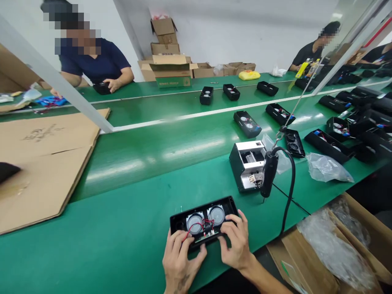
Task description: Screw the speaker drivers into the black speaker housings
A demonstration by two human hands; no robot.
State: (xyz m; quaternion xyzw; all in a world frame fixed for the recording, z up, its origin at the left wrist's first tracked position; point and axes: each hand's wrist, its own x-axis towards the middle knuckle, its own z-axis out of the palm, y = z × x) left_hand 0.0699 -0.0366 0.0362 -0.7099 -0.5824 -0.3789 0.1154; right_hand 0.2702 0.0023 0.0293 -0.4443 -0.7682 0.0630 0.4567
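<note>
In front of me a black speaker housing [232,203] rests on the green bench, its inner side facing up. Two round speaker drivers [217,215] sit in it, with red and black wires and a small circuit board [206,236] along the near edge. My left hand [180,255] grips the near left corner, fingers over the rim and thumb at the front. Around the near right part closes my right hand [235,241], its fingertips by the end of the board. Beyond it, an electric screwdriver [269,173] hangs from a wire, bit down.
Beside the screwdriver stands a screw feeder [240,167]. More speaker housings [247,123] lie along the belt and pile up at the right near a plastic bag [329,167]. Flat cardboard [45,163] covers the left. An open carton [300,253] sits below right. A co-worker [94,65] works across the line.
</note>
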